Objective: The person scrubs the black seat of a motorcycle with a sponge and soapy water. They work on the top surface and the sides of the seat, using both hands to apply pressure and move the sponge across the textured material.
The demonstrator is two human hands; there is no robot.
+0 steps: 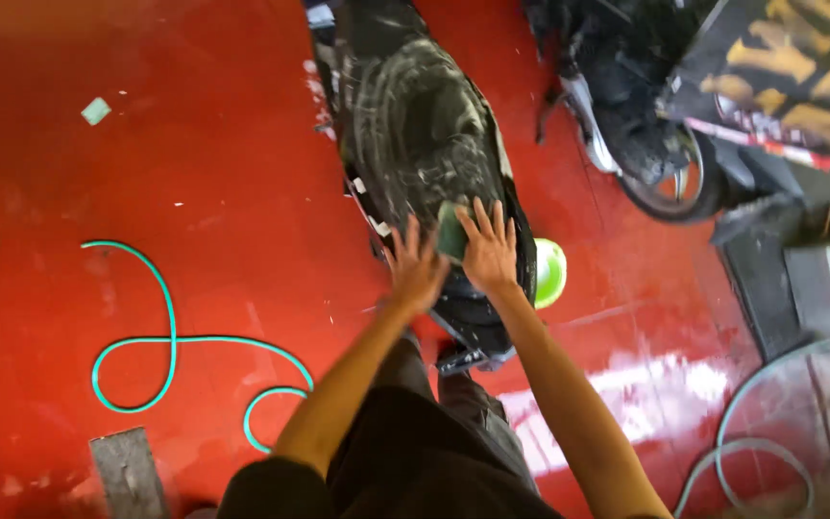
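Likely risk: soapy black scooter seat (415, 135) slick, so green sponge (451, 231) could slide from under right hand (489, 252), pressed flat on it with fingers spread. Left hand (415, 269) flat, fingers wide, holding nothing, resting on seat rear beside sponge. Red floor (213, 192) wet, glossy; footing could slip. Green hose (170, 341) looped at left, trip hazard. Second motorbike (646, 144) close at right.

Green sponge (451, 231), seemingly flat on soapy black seat (415, 125).
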